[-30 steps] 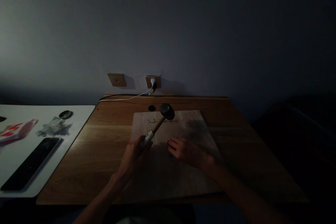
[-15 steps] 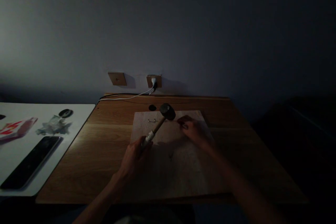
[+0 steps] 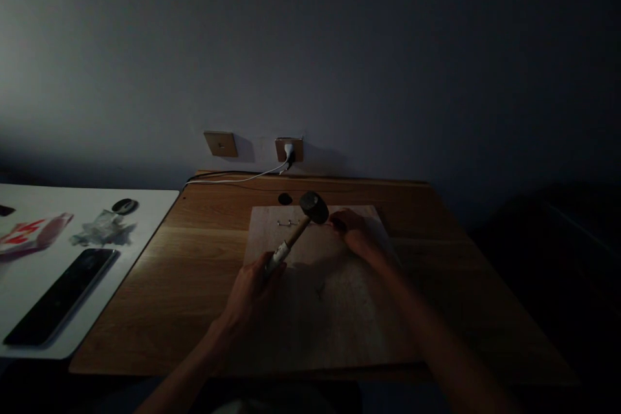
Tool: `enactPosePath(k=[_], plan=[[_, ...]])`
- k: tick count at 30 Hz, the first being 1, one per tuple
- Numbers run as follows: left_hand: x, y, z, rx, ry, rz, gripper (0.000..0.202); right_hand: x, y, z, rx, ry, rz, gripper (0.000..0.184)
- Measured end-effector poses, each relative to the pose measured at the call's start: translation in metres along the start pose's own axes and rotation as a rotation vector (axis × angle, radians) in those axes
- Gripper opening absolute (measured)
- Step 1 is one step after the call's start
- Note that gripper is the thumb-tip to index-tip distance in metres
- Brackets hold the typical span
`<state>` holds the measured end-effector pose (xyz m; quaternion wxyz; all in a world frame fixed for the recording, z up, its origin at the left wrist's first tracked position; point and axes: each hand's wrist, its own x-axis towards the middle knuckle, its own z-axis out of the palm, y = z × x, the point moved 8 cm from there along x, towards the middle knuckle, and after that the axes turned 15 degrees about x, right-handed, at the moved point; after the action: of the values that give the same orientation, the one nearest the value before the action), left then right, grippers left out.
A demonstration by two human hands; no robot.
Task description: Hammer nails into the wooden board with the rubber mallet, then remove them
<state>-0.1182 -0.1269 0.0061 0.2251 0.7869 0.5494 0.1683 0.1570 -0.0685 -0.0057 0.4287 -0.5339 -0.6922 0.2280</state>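
My left hand (image 3: 251, 284) is wrapped round the pale grip of a mallet (image 3: 313, 207). The dark head is raised over the far part of a light wooden board (image 3: 286, 330), tilted up and to the right. Near that head, my right hand (image 3: 354, 231) is at the board's far right, fingers drawn together. Whatever they pinch is too dark and small to make out. Small shiny metal pieces, like nails or screws (image 3: 284, 224), show on the board left of the mallet head. A small dark mark or item (image 3: 320, 290) is visible near the middle of the board.
The board rests on a brown wooden desk (image 3: 160, 304) against a wall. Cables run to a wall socket (image 3: 290, 150). On a white table (image 3: 145, 233) at left lie a phone (image 3: 63, 297), a crumpled clear bag (image 3: 103, 229), a red-and-white packet (image 3: 36, 233) and a round black object (image 3: 125, 206).
The view has shifted slightly. My right hand's fingers have drawn closer together at the far part of the board. The mallet stays raised in my left hand.
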Motion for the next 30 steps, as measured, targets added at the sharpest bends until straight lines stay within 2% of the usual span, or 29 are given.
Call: enactPosePath(k=[7, 13, 18, 20, 22, 24, 27, 28, 30], plan=[[0.001, 0.001, 0.001, 0.002, -0.032, 0.003, 0.029, -0.001, 0.006, 0.002, 0.099, 0.067, 0.098, 0.042], [0.014, 0.021, -0.004, 0.121, -0.07, 0.063, 0.023, -0.008, 0.004, -0.002, 0.113, 0.133, 0.124, 0.042], [0.032, 0.037, -0.002, 0.29, -0.111, 0.132, 0.015, -0.029, 0.004, -0.028, 0.068, 0.271, 0.07, 0.055], [0.033, 0.037, 0.002, 0.31, -0.128, 0.125, 0.015, -0.042, -0.002, -0.042, 0.041, 0.345, 0.038, 0.05], [0.029, 0.037, 0.003, 0.26, -0.114, 0.129, 0.017, -0.056, -0.017, -0.048, 0.022, 0.351, 0.002, 0.038], [0.024, 0.036, 0.003, 0.173, -0.084, 0.127, 0.021, -0.067, -0.044, -0.036, 0.002, 0.212, -0.069, 0.025], [0.018, 0.029, 0.005, 0.072, -0.042, 0.087, 0.027, -0.087, -0.096, 0.011, -0.093, -0.242, -0.264, 0.031], [0.017, 0.026, 0.006, 0.056, -0.031, 0.069, 0.029, -0.095, -0.109, 0.024, -0.145, -0.351, -0.306, 0.032], [0.015, 0.022, 0.008, 0.038, -0.009, 0.046, 0.032, -0.107, -0.126, 0.046, -0.281, -0.509, -0.369, 0.024]])
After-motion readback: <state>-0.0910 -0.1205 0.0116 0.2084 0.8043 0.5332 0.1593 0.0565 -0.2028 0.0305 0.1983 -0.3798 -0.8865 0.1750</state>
